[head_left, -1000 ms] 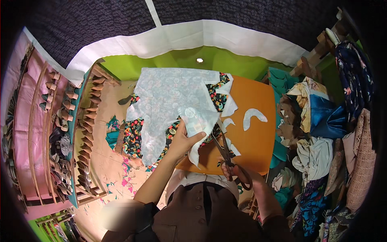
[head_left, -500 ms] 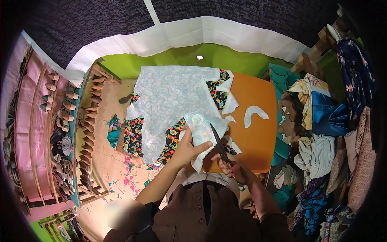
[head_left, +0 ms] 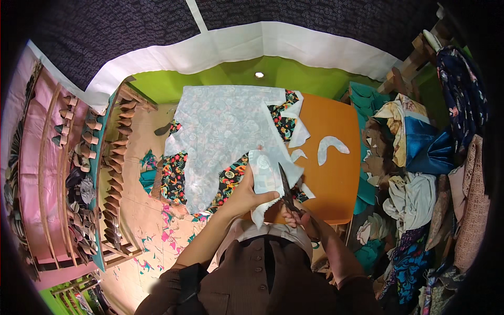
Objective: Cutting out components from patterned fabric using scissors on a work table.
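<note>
My left hand (head_left: 247, 195) is closed on a white-backed fabric piece (head_left: 266, 170) near the table's front edge, thumb on top and fingers mostly hidden beneath. In my right hand (head_left: 297, 214) is a pair of dark scissors (head_left: 287, 190), its fingers wrapped round the handles. The blades point away from me and lie against the right part of the held piece. Under and beyond it spreads a large fabric sheet (head_left: 220, 115), pale side up, with black floral print at its jagged edges. A small white scrap (head_left: 298, 155) lies just past the scissors.
A curved white cutout (head_left: 324, 151) lies on the orange table (head_left: 336, 191). Heaped cloth (head_left: 415, 199) lines the right side. Racks of shoe lasts (head_left: 116, 178) stand at the left. Coloured scraps (head_left: 168, 231) litter the floor.
The held fabric piece and the scissors have shifted slightly right. More of the floral print shows beside my left hand. The small scrap now shows separately beyond the scissors.
</note>
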Demonstrator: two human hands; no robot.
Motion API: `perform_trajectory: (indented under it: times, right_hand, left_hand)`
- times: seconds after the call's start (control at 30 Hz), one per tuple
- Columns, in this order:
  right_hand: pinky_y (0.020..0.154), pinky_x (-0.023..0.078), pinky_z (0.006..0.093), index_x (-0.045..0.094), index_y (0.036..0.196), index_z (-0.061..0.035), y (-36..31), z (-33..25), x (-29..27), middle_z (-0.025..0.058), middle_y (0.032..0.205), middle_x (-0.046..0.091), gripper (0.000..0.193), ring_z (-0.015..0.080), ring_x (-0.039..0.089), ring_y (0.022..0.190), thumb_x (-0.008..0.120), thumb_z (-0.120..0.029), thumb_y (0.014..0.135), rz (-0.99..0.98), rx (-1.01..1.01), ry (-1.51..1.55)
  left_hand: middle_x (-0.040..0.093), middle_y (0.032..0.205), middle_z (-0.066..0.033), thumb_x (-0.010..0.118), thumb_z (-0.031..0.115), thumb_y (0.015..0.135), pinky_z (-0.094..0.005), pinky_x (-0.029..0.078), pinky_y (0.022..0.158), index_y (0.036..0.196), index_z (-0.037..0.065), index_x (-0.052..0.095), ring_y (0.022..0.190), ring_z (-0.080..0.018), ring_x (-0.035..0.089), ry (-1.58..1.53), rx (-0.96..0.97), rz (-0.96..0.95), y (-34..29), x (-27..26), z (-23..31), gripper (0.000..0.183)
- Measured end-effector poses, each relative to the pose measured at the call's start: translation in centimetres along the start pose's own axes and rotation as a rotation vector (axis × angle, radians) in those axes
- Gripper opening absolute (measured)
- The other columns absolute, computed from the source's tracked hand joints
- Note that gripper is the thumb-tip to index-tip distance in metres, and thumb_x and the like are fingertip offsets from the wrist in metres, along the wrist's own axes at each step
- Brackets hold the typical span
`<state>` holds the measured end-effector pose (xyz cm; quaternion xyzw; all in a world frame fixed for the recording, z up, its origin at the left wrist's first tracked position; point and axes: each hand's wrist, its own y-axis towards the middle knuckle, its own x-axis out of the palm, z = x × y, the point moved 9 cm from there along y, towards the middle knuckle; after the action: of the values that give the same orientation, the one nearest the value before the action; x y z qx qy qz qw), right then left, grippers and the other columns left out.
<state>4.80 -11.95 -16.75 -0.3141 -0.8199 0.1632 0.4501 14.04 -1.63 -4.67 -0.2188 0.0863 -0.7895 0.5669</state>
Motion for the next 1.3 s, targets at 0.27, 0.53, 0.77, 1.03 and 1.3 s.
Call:
perform_trajectory:
  times: [0.27,0.53,0.77,1.03,1.3]
  right_hand:
    - [0.045,0.022,0.0137,0.038,0.111,-0.0025,-3.6,-6.9,5.8,-0.0051,0.069,0.030,0.087,0.0003,0.025,0.052,0.039,-0.075,0.063,0.031,-0.329,-0.019]
    - [0.036,0.016,0.0152,0.036,0.110,0.0043,-3.9,-7.7,6.3,-0.0060,0.059,0.028,0.092,-0.0007,0.023,0.043,0.049,-0.070,0.057,0.083,-0.349,-0.036]
    - [0.039,0.023,0.0150,0.045,0.104,0.0024,-4.6,-9.2,6.8,-0.0061,0.058,0.031,0.082,-0.0004,0.028,0.044,0.041,-0.071,0.067,0.088,-0.433,-0.179]
    - [0.040,0.022,0.0154,0.047,0.094,-0.0027,-3.1,-5.5,4.7,-0.0072,0.057,0.029,0.082,0.0003,0.024,0.045,0.036,-0.077,0.061,-0.043,-0.308,-0.053]
    - [0.043,0.021,0.0171,0.048,0.100,-0.0011,-4.4,-8.8,5.5,-0.0070,0.055,0.028,0.086,0.0013,0.027,0.046,0.029,-0.077,0.064,0.046,-0.409,-0.344]
  left_hand:
    - [0.025,0.127,-0.0095,0.067,-0.001,0.063,-0.0286,0.030,0.091,0.133,0.014,-0.012,0.110,-0.0172,0.033,0.004,0.153,0.011,-0.6,-0.2,2.2,0.107]
    - [0.026,0.126,-0.0103,0.065,-0.003,0.063,-0.0294,0.029,0.092,0.130,0.014,-0.021,0.113,-0.0190,0.031,-0.033,0.232,0.068,-0.4,-0.7,2.4,0.111]
    - [0.026,0.126,-0.0110,0.065,-0.004,0.061,-0.0281,0.029,0.091,0.129,0.013,-0.024,0.112,-0.0183,0.032,-0.009,0.156,0.018,-0.6,-0.8,2.4,0.113]
    - [0.018,0.132,-0.0088,0.067,-0.003,0.057,-0.0268,0.023,0.094,0.131,0.015,-0.019,0.116,-0.0169,0.025,0.064,0.095,-0.102,-0.6,0.7,0.9,0.115]
    - [0.023,0.130,-0.0109,0.063,-0.008,0.059,-0.0269,0.032,0.089,0.132,0.015,-0.018,0.109,-0.0166,0.034,-0.072,0.025,-0.152,-0.9,0.2,0.2,0.111]
